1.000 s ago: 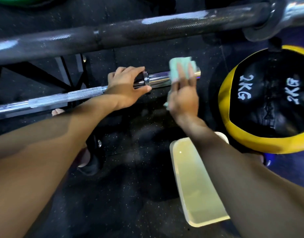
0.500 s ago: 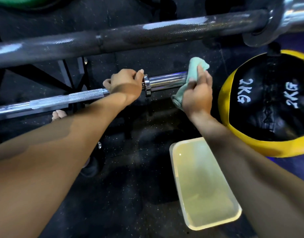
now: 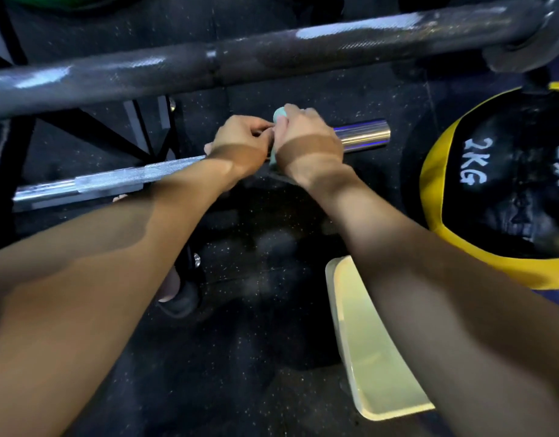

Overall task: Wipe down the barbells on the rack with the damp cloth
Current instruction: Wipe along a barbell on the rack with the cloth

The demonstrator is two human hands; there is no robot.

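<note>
Nearest the camera, two bare forearms reach forward over dark speckled floor [image 3: 246, 389]. Under the right forearm a pale tray [image 3: 376, 367] lies on the floor, partly hidden by the arm. A toe and a dark sandal [image 3: 177, 298] show under the left forearm.

Farther out, the two hands meet on the lower bar [image 3: 120, 179], a chrome barbell running from lower left to upper right. The left hand [image 3: 240, 143] has its fingers curled over the bar where the knurled shaft ends. The right hand [image 3: 306, 137], touching the left, is curled round the bar with the cloth [image 3: 279, 113] in its grip: a teal edge shows above the fingers and another strip hangs below, between the two hands; the rest is hidden under the palm. Beyond the right hand the smooth sleeve [image 3: 363, 134] sticks out bare.

To the right sits a black and yellow ball [image 3: 505, 190] marked 2KG.

Farthest, a thick dark bar [image 3: 240, 63] crosses the whole view above the hands.
</note>
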